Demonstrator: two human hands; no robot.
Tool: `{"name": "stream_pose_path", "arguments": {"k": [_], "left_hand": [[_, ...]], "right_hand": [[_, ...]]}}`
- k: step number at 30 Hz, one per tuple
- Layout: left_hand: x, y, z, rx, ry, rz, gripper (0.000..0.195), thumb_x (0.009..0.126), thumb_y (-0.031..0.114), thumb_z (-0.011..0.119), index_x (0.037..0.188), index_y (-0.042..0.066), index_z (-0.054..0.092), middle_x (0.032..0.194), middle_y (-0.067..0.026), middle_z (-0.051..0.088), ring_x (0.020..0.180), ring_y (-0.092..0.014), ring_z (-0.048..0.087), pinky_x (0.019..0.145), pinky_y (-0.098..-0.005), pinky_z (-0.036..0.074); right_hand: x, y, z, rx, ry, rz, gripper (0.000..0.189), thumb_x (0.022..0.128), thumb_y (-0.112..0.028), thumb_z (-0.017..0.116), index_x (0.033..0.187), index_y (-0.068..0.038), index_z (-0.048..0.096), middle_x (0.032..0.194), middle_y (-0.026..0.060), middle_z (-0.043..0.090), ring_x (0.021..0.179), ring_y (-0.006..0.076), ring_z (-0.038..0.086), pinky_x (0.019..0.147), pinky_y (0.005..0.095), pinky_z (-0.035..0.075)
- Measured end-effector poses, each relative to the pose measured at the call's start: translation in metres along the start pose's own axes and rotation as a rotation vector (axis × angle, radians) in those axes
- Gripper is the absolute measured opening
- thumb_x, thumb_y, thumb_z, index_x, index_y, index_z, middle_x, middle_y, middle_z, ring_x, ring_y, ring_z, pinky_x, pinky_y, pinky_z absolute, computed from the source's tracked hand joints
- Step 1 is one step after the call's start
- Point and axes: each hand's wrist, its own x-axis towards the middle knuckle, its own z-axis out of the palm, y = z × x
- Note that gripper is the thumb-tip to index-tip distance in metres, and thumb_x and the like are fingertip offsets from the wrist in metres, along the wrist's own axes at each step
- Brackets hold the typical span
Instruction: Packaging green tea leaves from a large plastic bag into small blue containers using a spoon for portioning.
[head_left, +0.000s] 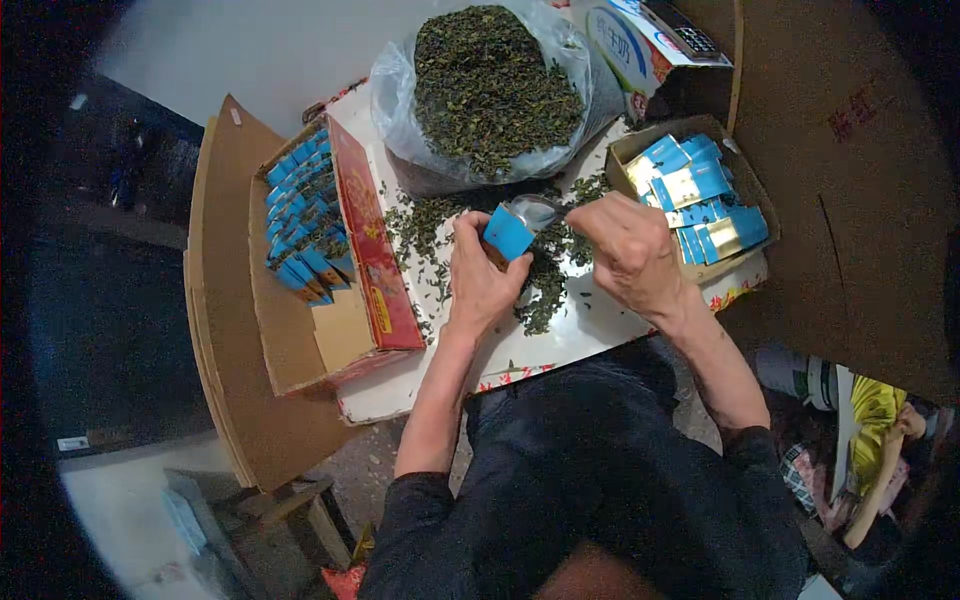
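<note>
My left hand (486, 281) holds a small blue packet (510, 232) upright over the white board. In my right hand (634, 251) is a metal spoon (534, 211), its bowl at the packet's top edge. Loose dried leaves, which look like tea (544, 296), lie scattered below and around both hands. Just beyond them, an open clear plastic bag (390, 97) is heaped with the same dark green leaves (495, 90). Whether the packet has leaves inside cannot be seen.
A cardboard box with a red side (379, 255) holds rows of blue packets (307, 210) at left. Another carton (769, 225) at right holds flat blue and gold packets (686, 187). A printed milk carton (626, 49) stands behind it. Cardboard sheets (225, 300) flank the left box.
</note>
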Motion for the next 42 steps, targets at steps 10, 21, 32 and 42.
{"name": "stream_pose_path", "arguments": {"k": [10, 21, 32, 42], "left_hand": [[-0.004, -0.001, 0.004, 0.072, 0.035, 0.119, 0.065, 0.077, 0.015, 0.087, 0.127, 0.001, 0.047, 0.099, -0.0187, 0.063, 0.077, -0.033, 0.066, 0.072, -0.0439, 0.053], [-0.008, -0.005, 0.001, 0.094, 0.004, 0.001, 0.071, 0.079, 0.020, 0.087, 0.133, 0.004, 0.044, 0.091, -0.0227, 0.067, 0.080, -0.041, 0.067, 0.075, -0.0472, 0.053], [-0.010, -0.009, -0.003, 0.062, 0.013, -0.054, 0.066, 0.079, 0.019, 0.086, 0.130, 0.005, 0.047, 0.098, -0.0222, 0.068, 0.086, -0.041, 0.069, 0.077, -0.0478, 0.053], [-0.012, -0.013, -0.008, 0.063, 0.051, 0.012, 0.065, 0.080, 0.020, 0.087, 0.130, 0.004, 0.047, 0.096, -0.0218, 0.068, 0.087, -0.044, 0.068, 0.079, -0.0478, 0.053]], "right_hand": [[-0.009, -0.008, 0.021, 0.131, 0.059, 0.202, 0.012, 0.084, 0.004, 0.072, 0.095, 0.000, 0.071, 0.084, 0.0158, 0.072, 0.075, 0.0328, 0.072, 0.065, 0.0402, 0.056], [-0.002, -0.016, 0.029, 0.145, 0.086, 0.308, 0.004, 0.088, -0.002, 0.072, 0.091, -0.001, 0.073, 0.081, 0.0152, 0.073, 0.069, 0.0310, 0.072, 0.062, 0.0385, 0.055], [0.004, -0.021, 0.029, 0.164, 0.059, 0.365, 0.005, 0.089, -0.002, 0.071, 0.091, -0.001, 0.074, 0.081, 0.0155, 0.074, 0.068, 0.0292, 0.073, 0.062, 0.0366, 0.055], [0.016, -0.027, 0.017, 0.130, 0.014, 0.322, 0.003, 0.089, -0.001, 0.072, 0.091, 0.001, 0.073, 0.080, 0.0155, 0.073, 0.066, 0.0278, 0.071, 0.060, 0.0361, 0.054]]}}
